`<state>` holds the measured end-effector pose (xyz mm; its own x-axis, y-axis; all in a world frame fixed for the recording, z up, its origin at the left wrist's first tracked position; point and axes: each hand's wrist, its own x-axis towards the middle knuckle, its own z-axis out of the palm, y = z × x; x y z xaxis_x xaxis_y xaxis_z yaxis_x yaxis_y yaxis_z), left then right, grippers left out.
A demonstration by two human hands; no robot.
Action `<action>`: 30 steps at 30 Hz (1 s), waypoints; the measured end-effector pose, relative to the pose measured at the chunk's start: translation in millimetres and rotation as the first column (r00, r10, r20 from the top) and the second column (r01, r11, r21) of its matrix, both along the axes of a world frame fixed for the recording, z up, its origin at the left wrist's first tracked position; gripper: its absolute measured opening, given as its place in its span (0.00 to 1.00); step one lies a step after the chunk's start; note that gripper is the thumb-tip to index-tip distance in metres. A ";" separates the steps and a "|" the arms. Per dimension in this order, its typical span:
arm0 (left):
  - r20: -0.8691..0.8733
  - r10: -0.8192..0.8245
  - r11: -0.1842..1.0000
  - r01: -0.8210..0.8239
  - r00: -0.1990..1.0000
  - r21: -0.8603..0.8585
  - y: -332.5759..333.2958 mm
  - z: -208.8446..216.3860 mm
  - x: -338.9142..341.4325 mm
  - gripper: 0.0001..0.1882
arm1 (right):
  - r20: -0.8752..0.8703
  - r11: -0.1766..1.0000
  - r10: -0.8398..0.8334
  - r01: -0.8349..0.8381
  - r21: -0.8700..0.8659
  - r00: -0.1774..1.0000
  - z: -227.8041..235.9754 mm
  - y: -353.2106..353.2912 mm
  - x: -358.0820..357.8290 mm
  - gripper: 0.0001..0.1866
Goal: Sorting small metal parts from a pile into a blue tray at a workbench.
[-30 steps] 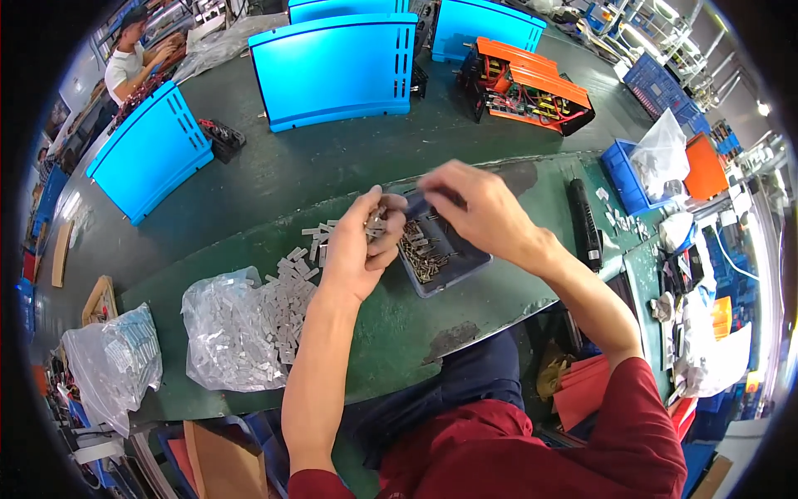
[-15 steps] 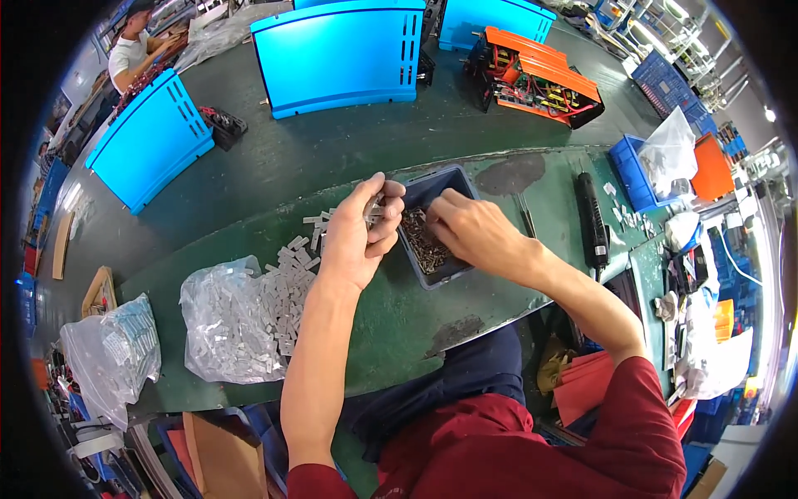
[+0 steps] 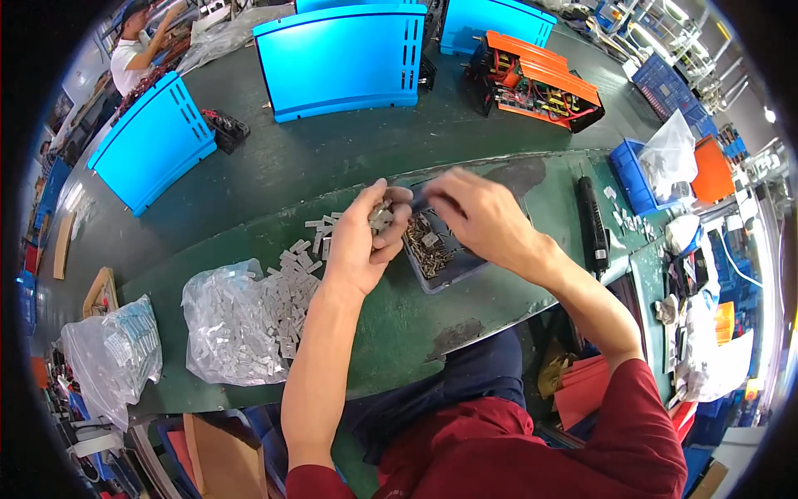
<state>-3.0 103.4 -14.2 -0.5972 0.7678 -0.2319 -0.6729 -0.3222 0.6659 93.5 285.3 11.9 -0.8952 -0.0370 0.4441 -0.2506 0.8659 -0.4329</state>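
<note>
My left hand [image 3: 362,241] is cupped, fingers curled round several small silvery metal pieces [image 3: 381,218]. Over the grey-blue bin [image 3: 432,288] is my right hand [image 3: 482,216], fingers bent and smeared by motion, so any small thing in them is hidden. Inside the bin lie many small brass-coloured screws [image 3: 432,256], with one pale metal piece on top. To the left of my left hand, small flat metal plates [image 3: 293,287] are heaped loose on the green table [image 3: 391,333]. They spill from a clear plastic bag [image 3: 224,324] filled with more plates.
A black electric screwdriver [image 3: 593,224] lies to the right. Beyond it stands a blue bin [image 3: 633,179] with plastic bags. Blue panels [image 3: 341,62] and an orange-cased wired unit [image 3: 540,79] stand at the back. Another bag [image 3: 125,358] sits far left; a person [image 3: 133,54] works beyond.
My right hand has lifted out of the screws and shifted slightly up and away. A pale metal piece now shows on the screws. The left fingers have loosened a little, showing the pieces.
</note>
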 end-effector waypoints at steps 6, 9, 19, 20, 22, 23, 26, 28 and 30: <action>0.024 0.003 0.999 -0.004 1.000 0.042 -2.8 -0.6 -4.3 0.16 | 0.342 0.974 0.107 -0.168 0.154 0.934 -21.6 4.0 7.6 0.08; 0.004 0.006 1.000 -0.007 1.000 0.020 -2.3 -5.0 -4.8 0.16 | 0.373 0.969 0.077 -0.158 0.191 0.925 -20.3 4.7 1.1 0.09; -0.022 0.008 0.999 -0.007 1.000 0.038 -3.1 -4.4 -5.0 0.16 | 0.347 0.970 0.082 -0.155 0.189 0.934 -18.1 5.4 9.0 0.06; -0.024 0.021 1.000 -0.020 0.999 0.019 -2.3 -1.7 -3.0 0.16 | 0.347 0.969 0.085 -0.158 0.189 0.934 -17.4 6.8 9.0 0.06; -0.027 0.036 0.999 -0.036 0.999 -0.001 -3.0 0.3 -2.6 0.15 | 0.275 0.993 0.041 -0.070 0.095 0.961 -15.0 9.3 7.7 0.08; -0.032 0.033 0.999 -0.033 0.999 0.000 -3.5 0.8 -2.7 0.15 | 0.276 0.993 0.043 -0.072 0.095 0.960 -11.3 9.2 7.4 0.08; -0.039 0.036 0.999 -0.037 0.999 -0.011 -5.0 1.3 -1.8 0.15 | 0.231 0.997 0.016 -0.032 0.065 0.973 -6.0 8.3 7.8 0.09; -0.042 0.039 0.999 -0.040 0.998 -0.022 -4.1 0.6 -2.5 0.15 | 0.289 0.975 0.076 -0.132 0.180 0.954 -14.3 5.3 9.2 0.07; -0.043 0.028 1.000 -0.028 0.999 0.000 -4.6 -1.6 -3.3 0.15 | 0.327 0.961 0.061 -0.144 0.236 0.943 -14.1 1.3 9.3 0.06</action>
